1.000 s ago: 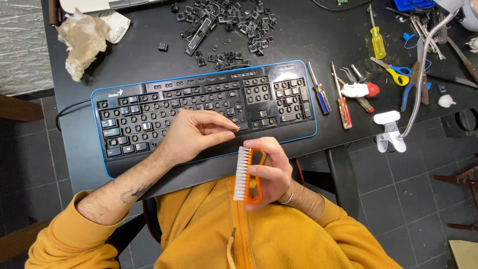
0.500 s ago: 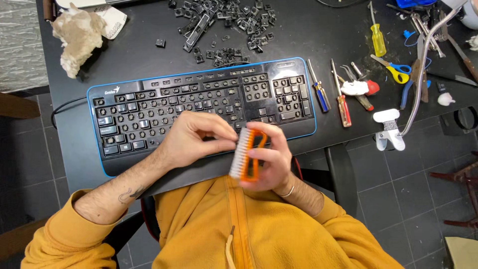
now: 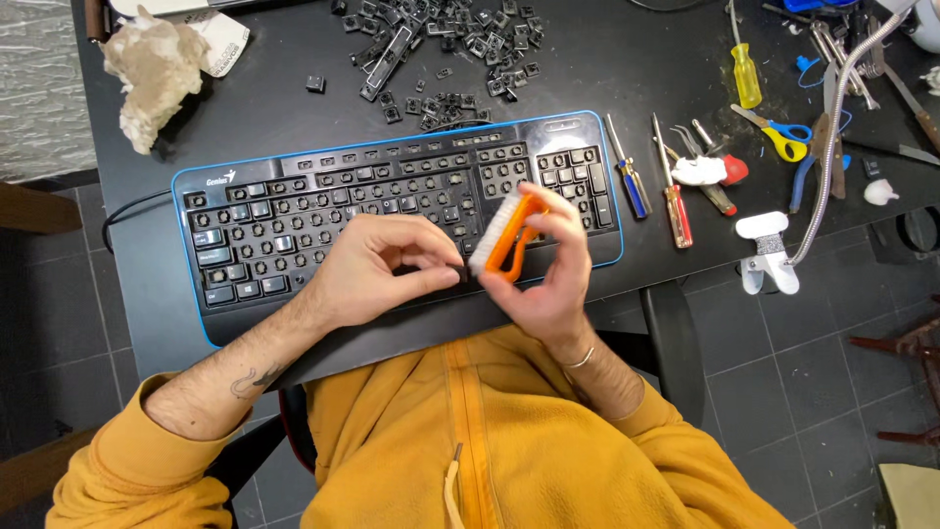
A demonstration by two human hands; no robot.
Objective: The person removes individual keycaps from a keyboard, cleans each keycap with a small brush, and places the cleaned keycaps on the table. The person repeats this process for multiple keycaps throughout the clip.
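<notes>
Black table (image 3: 627,73) crowded with repair clutter

A blue-edged keyboard (image 3: 294,220) lay across its front; loose keycaps (image 3: 441,39) were heaped behind it, a crumpled rag (image 3: 152,73) sat at the far left, and screwdrivers (image 3: 651,181), scissors (image 3: 783,132) and pliers (image 3: 813,162) lay to the right.

Packet (image 3: 217,44): white, flat, with dark print, at the desk's (image 3: 607,73) far left corner, partly under a crumpled wad (image 3: 152,69).
Label (image 3: 222,178): small white mark on the keyboard's (image 3: 294,211) far left corner.
Screens, signs: none.
</notes>
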